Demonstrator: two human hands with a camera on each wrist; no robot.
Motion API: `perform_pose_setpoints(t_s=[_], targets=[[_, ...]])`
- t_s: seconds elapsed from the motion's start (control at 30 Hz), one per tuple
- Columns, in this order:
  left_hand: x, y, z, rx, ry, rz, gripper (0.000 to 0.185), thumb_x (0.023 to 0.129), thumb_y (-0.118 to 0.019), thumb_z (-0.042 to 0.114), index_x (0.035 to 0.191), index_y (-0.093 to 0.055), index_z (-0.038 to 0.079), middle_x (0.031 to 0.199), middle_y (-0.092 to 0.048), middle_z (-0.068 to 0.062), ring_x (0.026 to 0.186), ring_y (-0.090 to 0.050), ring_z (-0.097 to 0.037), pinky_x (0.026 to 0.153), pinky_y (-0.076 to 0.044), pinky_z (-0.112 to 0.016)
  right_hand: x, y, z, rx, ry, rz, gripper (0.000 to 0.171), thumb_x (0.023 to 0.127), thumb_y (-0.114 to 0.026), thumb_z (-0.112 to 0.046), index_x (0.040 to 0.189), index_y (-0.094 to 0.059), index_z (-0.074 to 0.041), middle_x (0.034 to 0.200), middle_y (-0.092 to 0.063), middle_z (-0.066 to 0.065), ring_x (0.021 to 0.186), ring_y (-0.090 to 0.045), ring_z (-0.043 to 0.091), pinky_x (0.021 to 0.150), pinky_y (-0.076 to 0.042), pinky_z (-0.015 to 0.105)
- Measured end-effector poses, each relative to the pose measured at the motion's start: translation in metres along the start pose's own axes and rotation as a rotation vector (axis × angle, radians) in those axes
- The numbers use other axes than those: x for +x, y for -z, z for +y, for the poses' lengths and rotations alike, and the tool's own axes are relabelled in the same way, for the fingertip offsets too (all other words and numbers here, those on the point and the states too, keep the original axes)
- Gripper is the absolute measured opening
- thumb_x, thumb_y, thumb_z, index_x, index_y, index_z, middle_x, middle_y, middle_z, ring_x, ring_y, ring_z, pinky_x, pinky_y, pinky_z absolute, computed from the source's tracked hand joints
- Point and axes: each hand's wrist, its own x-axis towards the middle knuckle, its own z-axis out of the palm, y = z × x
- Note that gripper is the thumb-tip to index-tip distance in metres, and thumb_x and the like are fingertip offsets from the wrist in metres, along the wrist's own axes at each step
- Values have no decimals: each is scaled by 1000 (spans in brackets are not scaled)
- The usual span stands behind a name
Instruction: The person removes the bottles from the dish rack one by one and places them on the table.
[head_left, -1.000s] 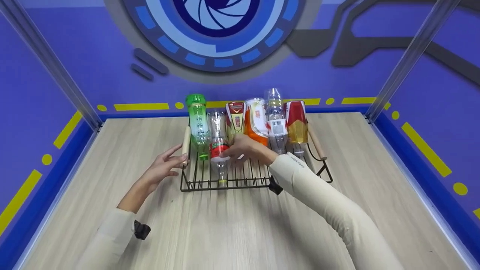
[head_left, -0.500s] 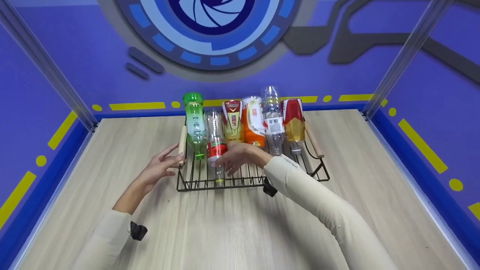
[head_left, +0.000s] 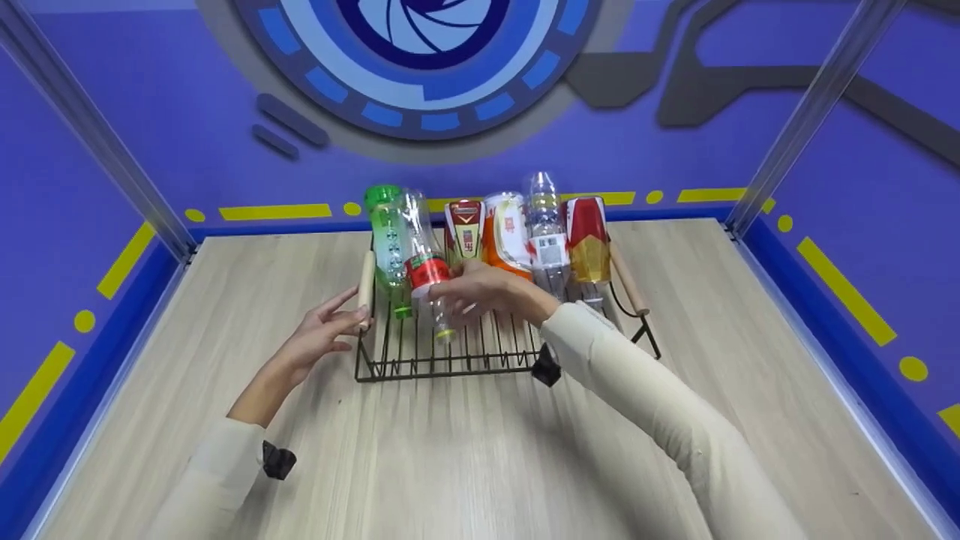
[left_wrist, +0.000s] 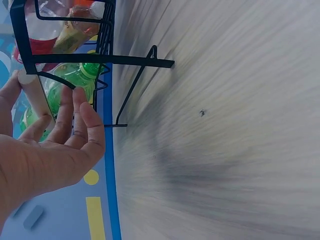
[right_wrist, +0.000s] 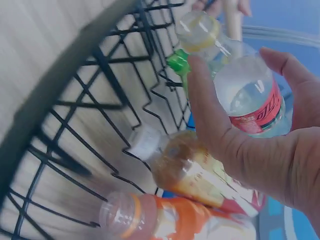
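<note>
My right hand [head_left: 487, 289] holds a clear plastic bottle with a red label [head_left: 427, 271], thumb and fingers on either side of it. The bottle leans neck-down, its yellow-ringed mouth toward the front of the black wire basket [head_left: 420, 375]. In the right wrist view the same clear bottle [right_wrist: 250, 92] sits between the thumb and fingers. My left hand [head_left: 322, 330] pinches the basket's left wooden handle [head_left: 367, 289] between thumb and forefinger, the other fingers loose. A green bottle [head_left: 388, 244] lies in the basket just left of the red-labelled bottle.
Right of the held bottle, the basket bears a red-and-yellow bottle [head_left: 466, 225], an orange-and-white bottle [head_left: 506, 229], a clear ribbed bottle [head_left: 546, 217] and a red-topped amber bottle [head_left: 589, 240]. A second wooden handle [head_left: 628, 277] is at the right. Blue panels [head_left: 150, 112] wall the table.
Between half a second ago and now, my right hand has moved the red-labelled bottle back and up, its base leaning toward the green bottle. The left hand stays at the handle.
</note>
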Motion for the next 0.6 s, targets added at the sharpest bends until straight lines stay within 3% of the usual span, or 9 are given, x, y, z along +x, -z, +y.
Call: perform_pose_setpoints(t_s=[0.07,0.17,0.33,0.43,0.6], targets=[[-1,0,-1,-3,1,4,76,102,-61,41,164,-22,20,110,-74,11,101,-65,-7,87,-51,-32,-4,5,-1,21,15,-7,64,91,-77,-28,137,-41,-3,106,-67,13,86,-66,21,90,-61,42],[-3,1,-3,-1,5,9,76,102,-61,41,164,-22,19,112,-74,10,103,-65,-9,88,-50,-33,-11,16,1,52,33,-32,58,94,-73,-27,138,-45,-4,114,-67,15,85,-64,19,78,-61,32],[-3,0,-3,13,12,12,78,101,-61,44,164,-22,20,121,-73,2,110,-65,-15,93,-50,-36,-28,38,9,47,53,-40,44,102,-61,-26,138,-53,-1,101,-67,6,74,-58,10,64,-52,23],[-2,-2,-2,12,9,15,77,101,-62,45,164,-23,20,121,-73,2,111,-65,-16,94,-49,-38,-42,53,14,69,66,-38,46,104,-56,-23,142,-49,2,104,-67,5,80,-63,11,71,-56,25],[-1,-4,-1,10,-2,19,76,102,-60,44,164,-23,19,114,-74,7,107,-65,-12,94,-49,-38,-69,74,18,132,90,-34,56,107,-52,-19,154,-33,4,128,-63,13,94,-66,15,91,-58,32]])
